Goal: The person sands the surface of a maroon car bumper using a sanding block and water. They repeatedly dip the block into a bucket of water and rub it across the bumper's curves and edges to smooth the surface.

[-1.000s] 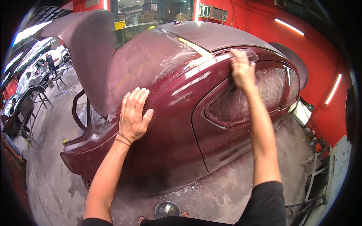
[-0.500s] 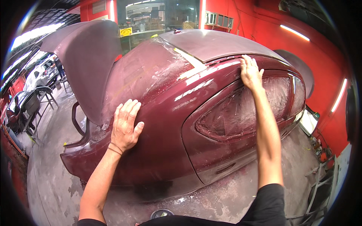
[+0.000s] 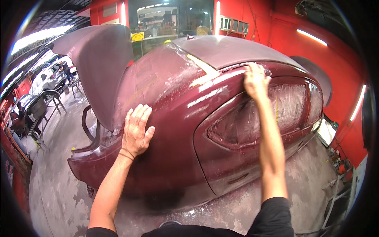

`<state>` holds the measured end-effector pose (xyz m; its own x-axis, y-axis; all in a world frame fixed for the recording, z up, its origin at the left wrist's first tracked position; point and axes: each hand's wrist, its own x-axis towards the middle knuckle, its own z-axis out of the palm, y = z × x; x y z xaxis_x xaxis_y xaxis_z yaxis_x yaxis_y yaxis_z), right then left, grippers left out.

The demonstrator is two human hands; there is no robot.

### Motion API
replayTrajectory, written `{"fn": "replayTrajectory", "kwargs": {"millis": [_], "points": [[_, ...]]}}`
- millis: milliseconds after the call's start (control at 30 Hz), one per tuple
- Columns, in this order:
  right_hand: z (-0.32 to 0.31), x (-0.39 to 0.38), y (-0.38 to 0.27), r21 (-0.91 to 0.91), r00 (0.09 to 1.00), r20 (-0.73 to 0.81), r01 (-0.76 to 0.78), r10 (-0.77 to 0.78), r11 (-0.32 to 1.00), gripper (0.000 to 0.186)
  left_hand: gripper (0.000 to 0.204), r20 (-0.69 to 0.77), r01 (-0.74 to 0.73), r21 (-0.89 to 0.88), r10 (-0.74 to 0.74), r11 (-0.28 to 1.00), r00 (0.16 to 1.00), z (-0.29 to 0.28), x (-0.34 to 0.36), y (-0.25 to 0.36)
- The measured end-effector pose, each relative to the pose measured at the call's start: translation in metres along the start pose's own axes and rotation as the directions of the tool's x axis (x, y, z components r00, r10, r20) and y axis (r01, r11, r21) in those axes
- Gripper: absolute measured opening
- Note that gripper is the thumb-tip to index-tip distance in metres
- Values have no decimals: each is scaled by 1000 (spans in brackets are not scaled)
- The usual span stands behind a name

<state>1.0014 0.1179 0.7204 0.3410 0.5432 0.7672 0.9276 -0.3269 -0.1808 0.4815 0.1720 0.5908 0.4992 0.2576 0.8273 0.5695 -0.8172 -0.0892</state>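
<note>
A maroon car body [image 3: 173,158], dull and streaked with pale residue, fills the middle of the view. My left hand [image 3: 137,130] lies flat on its rear quarter panel, fingers stretched out and holding nothing. Farther right, my right hand [image 3: 256,81] rests on the roof rail above the rear side window [image 3: 290,102], which is covered with cloudy sheeting. Its fingers lie side by side, slightly bent over the rail, with no tool showing in them. Yellow masking tape [image 3: 203,65] marks the corner where the roof [image 3: 244,49] meets the covered rear window.
The raised trunk lid [image 3: 100,67] stands at the left. Beyond it are metal stands [image 3: 55,103], a white car [image 3: 49,75] and a person [image 3: 66,72]. A red wall [image 3: 280,43] runs behind the car. Rails of a metal frame [image 3: 333,201] stand at the lower right.
My right hand has slid back along the roof rail toward the car's rear, its fingers now more bent. My left hand stays on the quarter panel. The whole view has shifted slightly.
</note>
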Motion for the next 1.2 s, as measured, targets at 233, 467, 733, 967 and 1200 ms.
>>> {"fn": "replayTrajectory", "kwargs": {"millis": [233, 467, 733, 967, 1200], "points": [[33, -124, -133, 85, 893, 22, 446, -449, 891, 65, 61, 84, -59, 87, 52, 994, 995, -19, -16, -14], [19, -14, -38, 48, 984, -41, -170, 172, 984, 71, 61, 34, -16, 21, 15, 1000, 999, 5, -1, 5], [37, -130, -119, 21, 977, -59, 204, -203, 979, 72, 62, 138, -81, 91, 68, 993, 988, -11, -10, -2], [33, -39, -75, 189, 859, -108, -477, 501, 858, 85, 64, 111, -61, 94, 50, 994, 993, 3, 2, 8], [50, -78, -123, 261, 889, -176, -372, 422, 891, 86, 64, 154, -57, 141, 35, 988, 987, -9, -9, 3]]}}
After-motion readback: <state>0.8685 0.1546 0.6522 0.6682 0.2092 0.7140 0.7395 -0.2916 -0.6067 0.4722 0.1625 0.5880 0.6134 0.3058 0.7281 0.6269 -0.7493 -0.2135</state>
